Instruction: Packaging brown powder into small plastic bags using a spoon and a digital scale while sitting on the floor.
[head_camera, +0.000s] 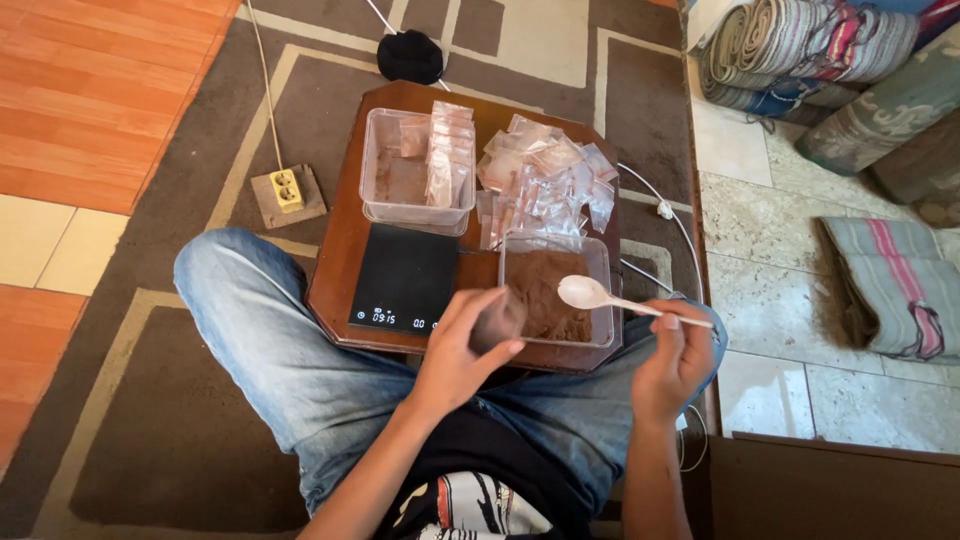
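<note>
My left hand (462, 350) holds a small clear plastic pouch (497, 322) with brown powder in it, at the near edge of a clear tub of brown powder (552, 290). My right hand (672, 358) grips a white plastic spoon (592, 294) by its handle; the spoon's bowl hovers over the tub's right side. A black digital scale (405, 277) lies left of the tub on the small wooden table (345, 240). Behind it stands a second clear tub (415, 172) with filled pouches. A heap of small clear pouches (545, 178) lies at the back right.
I sit cross-legged in jeans on a brown patterned rug (150, 420). A yellow socket on a wooden block (287, 192) lies left of the table, with white cables around. Rolled mats (800, 45) and a folded cloth (890, 285) lie on the tiled floor at right.
</note>
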